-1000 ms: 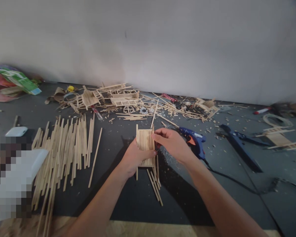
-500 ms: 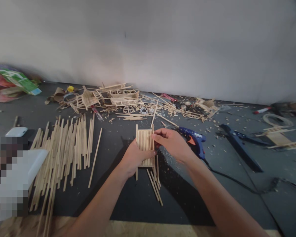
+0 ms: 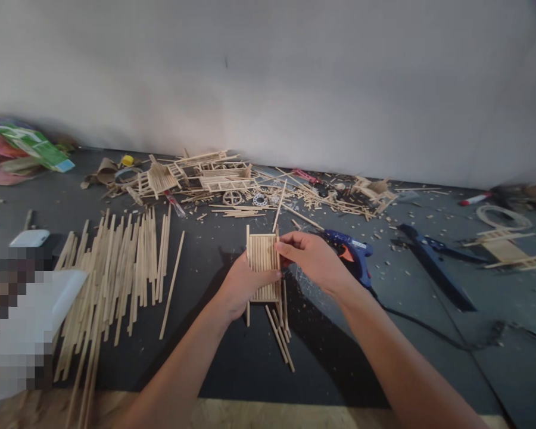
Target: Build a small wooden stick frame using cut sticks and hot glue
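Observation:
A small panel of thin wooden sticks (image 3: pixel 262 253), laid side by side within a stick frame, stands above the dark table. My left hand (image 3: pixel 239 286) is closed round its left and lower part, thumb across the front. At the panel's right edge, my right hand (image 3: pixel 310 259) pinches the upright stick there between thumb and fingers; some of its fingertips are hidden. Loose sticks (image 3: pixel 280 339) lie on the table just below the panel. Close to my right hand rests a blue glue gun (image 3: pixel 356 253) with an orange trigger, its cord trailing right.
Many long sticks (image 3: pixel 111 274) lie spread at the left. Along the wall are stick-built models (image 3: pixel 226 176) and scattered offcuts. A dark blue tool (image 3: pixel 438 268) and a ladder-like stick piece (image 3: pixel 504 247) lie at the right. A white case (image 3: pixel 30 238) sits far left.
Almost nothing differs. Both hands keep their hold on the panel, with only a very slight shift of my left thumb.

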A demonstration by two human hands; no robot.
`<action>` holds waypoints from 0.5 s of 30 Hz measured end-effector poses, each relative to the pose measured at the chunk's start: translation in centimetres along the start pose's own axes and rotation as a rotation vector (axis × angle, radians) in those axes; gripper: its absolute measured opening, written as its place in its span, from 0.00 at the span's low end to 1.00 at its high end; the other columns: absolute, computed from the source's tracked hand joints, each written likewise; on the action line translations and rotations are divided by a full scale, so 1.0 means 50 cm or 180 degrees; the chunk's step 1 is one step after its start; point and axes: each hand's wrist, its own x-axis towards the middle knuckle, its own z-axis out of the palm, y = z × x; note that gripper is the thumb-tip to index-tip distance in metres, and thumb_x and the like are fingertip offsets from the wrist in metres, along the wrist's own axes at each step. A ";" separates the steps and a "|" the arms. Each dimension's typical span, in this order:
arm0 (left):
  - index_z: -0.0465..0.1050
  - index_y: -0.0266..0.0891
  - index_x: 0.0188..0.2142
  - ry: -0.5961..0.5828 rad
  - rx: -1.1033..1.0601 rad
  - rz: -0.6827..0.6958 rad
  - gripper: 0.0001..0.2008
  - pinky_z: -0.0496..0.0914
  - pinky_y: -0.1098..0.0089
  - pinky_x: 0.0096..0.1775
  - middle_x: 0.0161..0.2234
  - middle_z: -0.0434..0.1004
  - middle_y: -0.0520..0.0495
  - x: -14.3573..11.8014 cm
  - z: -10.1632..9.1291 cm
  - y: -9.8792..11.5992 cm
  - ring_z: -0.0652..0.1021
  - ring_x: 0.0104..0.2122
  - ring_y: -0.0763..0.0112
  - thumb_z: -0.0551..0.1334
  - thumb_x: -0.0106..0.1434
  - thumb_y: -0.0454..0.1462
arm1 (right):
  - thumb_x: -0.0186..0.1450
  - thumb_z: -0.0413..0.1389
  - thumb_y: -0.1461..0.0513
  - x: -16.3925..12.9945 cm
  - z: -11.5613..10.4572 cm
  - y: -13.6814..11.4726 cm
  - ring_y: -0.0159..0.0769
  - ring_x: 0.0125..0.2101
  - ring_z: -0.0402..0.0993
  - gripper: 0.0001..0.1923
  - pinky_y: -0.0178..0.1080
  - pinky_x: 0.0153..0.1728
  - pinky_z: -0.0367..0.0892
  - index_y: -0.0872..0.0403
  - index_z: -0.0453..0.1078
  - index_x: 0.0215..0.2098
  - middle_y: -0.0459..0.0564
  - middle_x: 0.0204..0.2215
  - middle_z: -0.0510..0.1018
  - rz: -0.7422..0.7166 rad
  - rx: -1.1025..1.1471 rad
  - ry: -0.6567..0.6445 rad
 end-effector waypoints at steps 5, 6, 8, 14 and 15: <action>0.68 0.38 0.45 0.0026 0.0037 -0.0053 0.24 0.67 0.65 0.41 0.39 0.74 0.46 -0.002 0.001 0.003 0.74 0.37 0.67 0.65 0.46 0.30 | 0.57 0.53 0.55 0.002 -0.001 0.002 0.31 0.25 0.68 0.10 0.36 0.29 0.63 0.53 0.69 0.29 0.45 0.24 0.73 0.0022 -0.0028 -0.0004; 0.68 0.38 0.45 0.0031 0.0042 -0.0055 0.24 0.67 0.65 0.41 0.39 0.74 0.46 -0.002 0.002 0.004 0.74 0.36 0.67 0.65 0.46 0.30 | 0.57 0.53 0.55 0.002 0.000 0.003 0.31 0.25 0.68 0.09 0.36 0.29 0.63 0.53 0.69 0.29 0.45 0.24 0.73 0.0015 -0.0026 -0.0011; 0.68 0.38 0.44 0.0035 0.0037 -0.0026 0.23 0.67 0.66 0.41 0.38 0.74 0.46 -0.003 0.003 0.006 0.74 0.36 0.68 0.65 0.46 0.29 | 0.57 0.53 0.55 0.002 0.000 0.003 0.30 0.25 0.68 0.09 0.36 0.29 0.63 0.53 0.69 0.29 0.44 0.24 0.73 0.0005 0.0008 -0.0025; 0.68 0.38 0.44 0.0026 -0.0004 0.0000 0.23 0.67 0.67 0.41 0.38 0.75 0.46 -0.003 0.005 0.006 0.74 0.36 0.69 0.65 0.46 0.29 | 0.57 0.54 0.56 0.000 -0.001 0.001 0.31 0.25 0.68 0.09 0.36 0.30 0.63 0.53 0.69 0.28 0.45 0.24 0.73 0.0023 0.0048 -0.0028; 0.68 0.37 0.44 0.0026 0.0001 0.0003 0.23 0.67 0.67 0.41 0.38 0.75 0.46 -0.003 0.005 0.005 0.74 0.36 0.69 0.65 0.46 0.29 | 0.57 0.53 0.56 0.000 -0.001 0.001 0.31 0.25 0.68 0.09 0.36 0.30 0.63 0.53 0.69 0.28 0.45 0.24 0.73 0.0015 0.0026 -0.0026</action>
